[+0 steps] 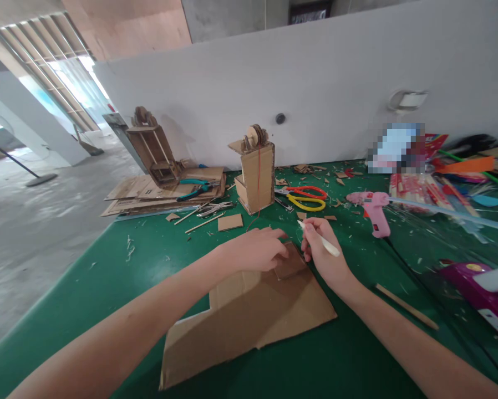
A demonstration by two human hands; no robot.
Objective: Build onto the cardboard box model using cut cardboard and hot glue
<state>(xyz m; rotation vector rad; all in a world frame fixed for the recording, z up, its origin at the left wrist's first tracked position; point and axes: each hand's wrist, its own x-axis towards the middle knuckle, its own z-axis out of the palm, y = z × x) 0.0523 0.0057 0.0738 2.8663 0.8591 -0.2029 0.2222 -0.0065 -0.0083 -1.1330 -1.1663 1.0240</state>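
A large irregular sheet of brown cardboard [249, 321] lies on the green table [107, 288] in front of me. My left hand [257, 249] presses down on its far corner, fingers curled over a small cardboard piece [290, 266] resting on the sheet. My right hand [321, 249] is closed on a white pen-like tool [321, 239], held in a writing grip with its tip beside that small piece.
A cardboard tower with a wheel on top [257, 172] stands behind my hands. Red and yellow scissors [307, 198], a pink glue gun [376, 213], pliers [197, 188], stacked cardboard [157, 191], a wooden stick [407, 306] and scraps lie around. A white wall [315, 72] bounds the far side.
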